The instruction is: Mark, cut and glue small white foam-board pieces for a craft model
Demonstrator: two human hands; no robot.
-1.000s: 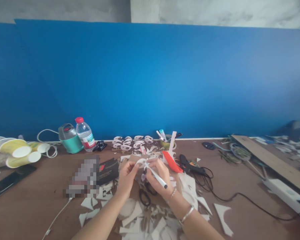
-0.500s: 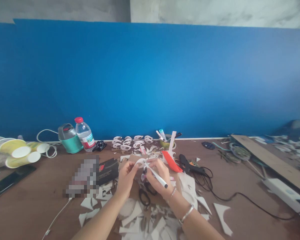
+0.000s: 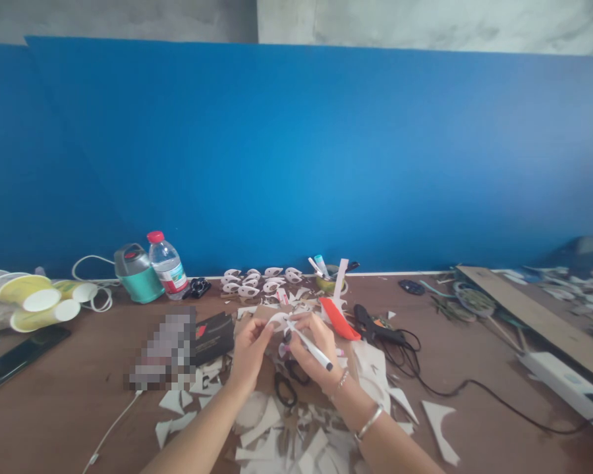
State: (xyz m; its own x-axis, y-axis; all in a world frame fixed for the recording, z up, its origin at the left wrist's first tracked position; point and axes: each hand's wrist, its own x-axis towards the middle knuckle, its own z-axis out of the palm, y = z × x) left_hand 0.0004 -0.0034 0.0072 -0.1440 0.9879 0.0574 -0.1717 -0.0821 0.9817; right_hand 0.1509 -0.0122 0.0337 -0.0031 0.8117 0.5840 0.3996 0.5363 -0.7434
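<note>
Head: marker (image 3: 317, 353) in right grip (image 3: 325, 337)

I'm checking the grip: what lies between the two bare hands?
In the head view, a curved white piece lies between them, pinched by the left hand; the right hand holds a black-ended white pen. Black looped handles show below.

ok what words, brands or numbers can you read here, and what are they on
No text can be read.
Bottle label: too blurred.
Black packet: pale lettering, too small and blurred.
Small red-and-white item: any markings too blurred.
Pixelated object: masked, nothing legible.
</note>
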